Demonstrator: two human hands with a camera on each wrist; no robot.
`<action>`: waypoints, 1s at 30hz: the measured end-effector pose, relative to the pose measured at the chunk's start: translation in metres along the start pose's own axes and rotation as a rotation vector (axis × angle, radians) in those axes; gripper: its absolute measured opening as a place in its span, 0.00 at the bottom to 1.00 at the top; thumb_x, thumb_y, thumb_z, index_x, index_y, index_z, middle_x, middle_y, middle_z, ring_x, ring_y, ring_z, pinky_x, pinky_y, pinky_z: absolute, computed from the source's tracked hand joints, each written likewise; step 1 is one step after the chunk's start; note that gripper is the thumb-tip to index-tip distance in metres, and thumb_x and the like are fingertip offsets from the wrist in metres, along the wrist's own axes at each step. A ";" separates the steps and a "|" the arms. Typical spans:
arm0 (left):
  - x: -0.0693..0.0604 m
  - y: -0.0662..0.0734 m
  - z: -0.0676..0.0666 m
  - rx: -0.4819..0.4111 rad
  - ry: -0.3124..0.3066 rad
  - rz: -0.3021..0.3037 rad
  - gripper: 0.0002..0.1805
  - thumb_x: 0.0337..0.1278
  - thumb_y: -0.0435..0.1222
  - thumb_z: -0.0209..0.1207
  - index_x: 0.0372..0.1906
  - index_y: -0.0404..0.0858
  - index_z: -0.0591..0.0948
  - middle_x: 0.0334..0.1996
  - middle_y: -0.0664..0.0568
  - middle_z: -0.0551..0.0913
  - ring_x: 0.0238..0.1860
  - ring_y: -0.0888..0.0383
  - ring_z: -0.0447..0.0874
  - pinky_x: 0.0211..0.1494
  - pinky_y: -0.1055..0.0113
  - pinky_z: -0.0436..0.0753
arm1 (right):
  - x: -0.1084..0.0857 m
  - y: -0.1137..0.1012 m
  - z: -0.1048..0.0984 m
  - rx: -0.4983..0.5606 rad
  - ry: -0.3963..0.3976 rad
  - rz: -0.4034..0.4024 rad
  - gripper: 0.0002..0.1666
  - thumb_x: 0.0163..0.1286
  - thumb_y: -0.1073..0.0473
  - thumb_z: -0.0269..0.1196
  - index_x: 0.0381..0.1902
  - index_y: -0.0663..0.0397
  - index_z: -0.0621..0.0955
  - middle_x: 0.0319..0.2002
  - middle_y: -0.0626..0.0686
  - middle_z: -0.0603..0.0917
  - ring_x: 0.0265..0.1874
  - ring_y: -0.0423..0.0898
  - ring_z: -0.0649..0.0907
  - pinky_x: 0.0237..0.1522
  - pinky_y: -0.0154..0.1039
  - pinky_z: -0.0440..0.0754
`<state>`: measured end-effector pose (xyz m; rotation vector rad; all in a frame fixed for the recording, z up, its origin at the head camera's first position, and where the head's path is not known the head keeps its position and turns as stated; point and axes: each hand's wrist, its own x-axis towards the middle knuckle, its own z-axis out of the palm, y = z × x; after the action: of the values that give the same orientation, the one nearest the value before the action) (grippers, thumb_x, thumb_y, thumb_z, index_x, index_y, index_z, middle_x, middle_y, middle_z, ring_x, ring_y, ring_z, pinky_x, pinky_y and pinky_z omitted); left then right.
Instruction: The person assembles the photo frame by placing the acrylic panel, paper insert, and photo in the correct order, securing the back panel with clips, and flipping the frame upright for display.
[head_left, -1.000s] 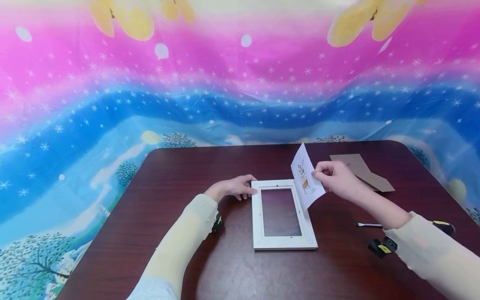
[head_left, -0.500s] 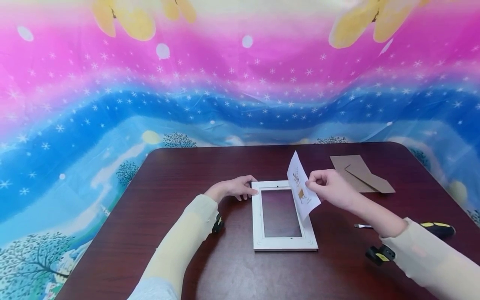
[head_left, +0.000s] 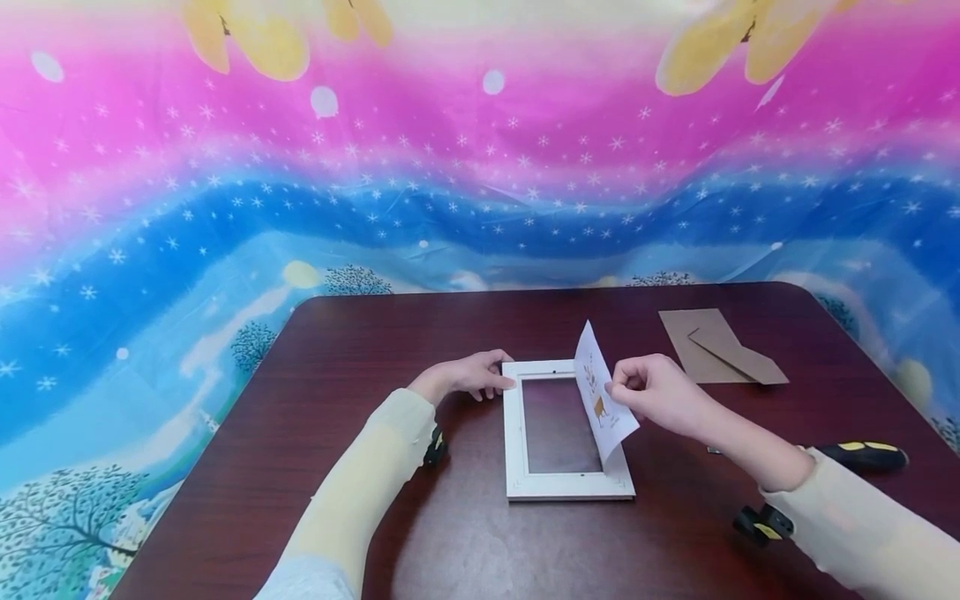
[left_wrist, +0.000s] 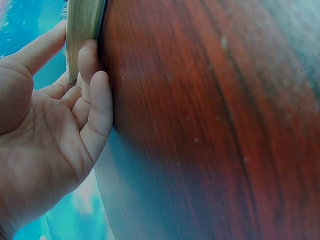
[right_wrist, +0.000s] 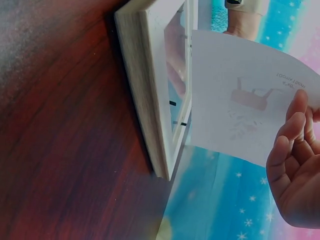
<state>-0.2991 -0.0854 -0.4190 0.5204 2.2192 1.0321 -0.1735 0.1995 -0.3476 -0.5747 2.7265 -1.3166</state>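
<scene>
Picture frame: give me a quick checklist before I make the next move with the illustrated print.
1. Picture frame steadied: ok, left hand holds its far left corner.
2. Illustrated print secured: ok, pinched in the right hand.
3. Print flat in the opening: not ok, it slants upward along the frame's right side.
4. Opening free of dust: cannot tell, too small to see.
5. Backing board out of the way: ok, lying apart on the table.
6. Screwdriver clear of the frame: ok, off to the right.
</scene>
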 end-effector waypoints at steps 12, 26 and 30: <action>0.000 0.002 0.000 0.001 -0.003 0.002 0.20 0.67 0.39 0.59 0.58 0.38 0.70 0.30 0.48 0.78 0.28 0.54 0.75 0.30 0.64 0.75 | -0.001 -0.004 0.004 -0.126 0.021 -0.012 0.15 0.60 0.69 0.59 0.16 0.50 0.75 0.13 0.43 0.72 0.19 0.41 0.76 0.17 0.34 0.65; 0.000 0.001 0.000 0.000 -0.003 -0.009 0.20 0.67 0.39 0.59 0.59 0.39 0.69 0.31 0.47 0.78 0.29 0.53 0.75 0.31 0.63 0.76 | 0.010 -0.009 0.028 -0.221 -0.026 -0.013 0.13 0.55 0.66 0.61 0.15 0.47 0.76 0.11 0.40 0.70 0.15 0.39 0.68 0.18 0.34 0.63; 0.000 0.001 0.001 0.005 0.000 -0.009 0.20 0.67 0.39 0.59 0.59 0.39 0.69 0.31 0.47 0.78 0.29 0.53 0.75 0.32 0.63 0.76 | 0.016 -0.009 0.042 -0.221 -0.064 -0.018 0.14 0.56 0.67 0.60 0.14 0.47 0.75 0.11 0.40 0.67 0.16 0.39 0.69 0.18 0.34 0.63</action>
<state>-0.2988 -0.0845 -0.4187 0.5116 2.2232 1.0219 -0.1766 0.1572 -0.3657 -0.6463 2.8388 -0.9877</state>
